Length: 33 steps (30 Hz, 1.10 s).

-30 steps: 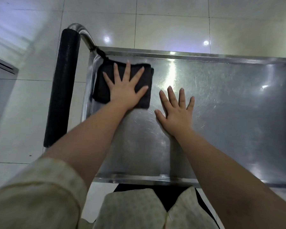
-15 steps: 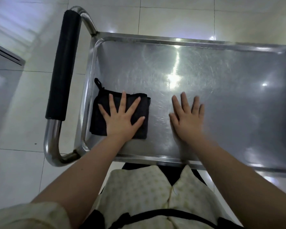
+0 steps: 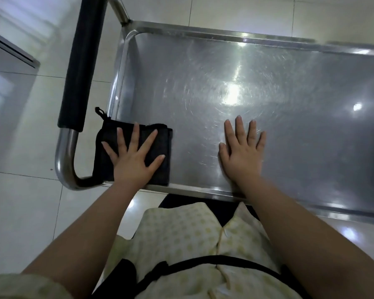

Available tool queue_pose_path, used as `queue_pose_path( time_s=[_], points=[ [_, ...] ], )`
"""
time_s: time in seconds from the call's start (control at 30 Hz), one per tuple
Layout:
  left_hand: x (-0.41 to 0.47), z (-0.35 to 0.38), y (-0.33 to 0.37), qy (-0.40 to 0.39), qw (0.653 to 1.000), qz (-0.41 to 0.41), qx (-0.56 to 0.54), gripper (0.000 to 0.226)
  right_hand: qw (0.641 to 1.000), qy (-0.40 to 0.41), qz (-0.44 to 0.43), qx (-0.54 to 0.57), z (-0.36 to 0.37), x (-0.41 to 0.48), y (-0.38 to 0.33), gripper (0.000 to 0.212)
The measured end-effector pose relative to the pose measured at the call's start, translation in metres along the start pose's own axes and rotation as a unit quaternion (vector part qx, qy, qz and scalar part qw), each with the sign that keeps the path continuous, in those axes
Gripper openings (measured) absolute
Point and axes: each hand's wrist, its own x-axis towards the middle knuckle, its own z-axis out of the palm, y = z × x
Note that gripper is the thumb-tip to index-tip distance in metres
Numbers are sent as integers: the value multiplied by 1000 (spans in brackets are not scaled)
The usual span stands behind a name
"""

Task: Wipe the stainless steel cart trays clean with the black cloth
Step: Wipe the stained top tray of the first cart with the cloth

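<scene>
Head view
- Cloth: the black cloth (image 3: pixel 162 145) is folded into a thick rectangle, dark and matte, with a small hanging loop at its far left corner.
- Cloth position: it lies in the near left corner of the steel tray (image 3: pixel 289 126), and its left edge and loop lap over the tray's left rim, towards the handle tube (image 3: pixel 63 165).
- Left hand: the left hand (image 3: pixel 131 162) lies flat on the cloth with its fingers straight and spread, pressing down and not curled round it.
- Right hand: the right hand (image 3: pixel 241 156) lies palm down on the bare steel, well apart from the cloth, with its fingers straight and holding nothing.
- Tray surface: scratched in swirls, with bright glare spots near the middle.
- Hidden: the cloth's centre is under the palm, and the cloth covers the tray's near left corner.
- Cut off: the tray's right end runs out of view, and so does the top of the black handle grip (image 3: pixel 82 61).
- Blurred: the right wrist is smeared.
- Change: a second ago the cloth sat in the far left corner. It has now come down the left side to the near edge, with the left hand flat on it throughout.
- Unchanged: the right hand is planted on the steel as before.
</scene>
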Motion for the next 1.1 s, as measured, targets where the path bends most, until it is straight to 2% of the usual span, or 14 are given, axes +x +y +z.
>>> queue_pose_path(
  time_s=[0.17,0.33,0.43,0.5,0.53,0.67,0.73,0.93,1.1],
  points=[
    [-2,1,10,-3,1000,-18,11,75,1000,-9,-14,-10,-3,1,1,62],
    [-19,10,88,0,1000,4,17,86,998,-27,-48,-12,-6,6,5,62],
    [-26,13,124,8,1000,-15,7,85,987,-44,-151,-18,-14,1,32,62],
    [-28,14,141,3,999,-34,-1,85,973,-51,-224,-25,-19,-7,71,59],
    [-30,15,151,1,999,-38,1,86,971,-47,-233,-29,-20,-12,96,59],
    [-39,20,193,-5,1000,-28,9,85,987,-16,-155,-26,-25,-41,203,64],
    [-44,23,214,-6,1000,-22,6,85,989,-11,-142,-47,-25,-51,229,64],
    [-60,35,309,-6,999,41,14,85,989,-3,-143,-37,-23,-48,236,62],
    [-58,33,301,6,999,54,-7,81,987,-27,-154,-36,-28,-46,238,62]
  ],
)
